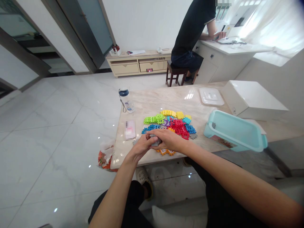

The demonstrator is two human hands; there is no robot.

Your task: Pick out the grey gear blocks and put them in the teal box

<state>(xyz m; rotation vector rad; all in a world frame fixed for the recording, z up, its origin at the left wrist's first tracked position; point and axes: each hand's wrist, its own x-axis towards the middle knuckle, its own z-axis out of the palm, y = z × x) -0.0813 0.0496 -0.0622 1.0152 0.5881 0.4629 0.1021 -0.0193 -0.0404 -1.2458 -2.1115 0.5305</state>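
Note:
My left hand (pixel 144 144) and my right hand (pixel 167 139) meet above the near part of the table, both closed around grey plastic building pieces (pixel 156 142). My fingers hide much of the grey pieces. Just beyond my hands lie interlocking pieces sorted loosely by colour: green pieces (pixel 154 119), yellow pieces (pixel 168 113), red pieces (pixel 179 126) and blue pieces (pixel 190 129). Orange pieces (pixel 166 152) lie below my right hand, close to the table's front edge.
A teal plastic bin (pixel 237 129) stands at the right, with a white box (pixel 256 98) and a clear lid (pixel 211 96) behind it. At the left are a water bottle (pixel 127 100) and a pink pack (pixel 130 129). Farther back, a person (pixel 192 31) sits on a stool.

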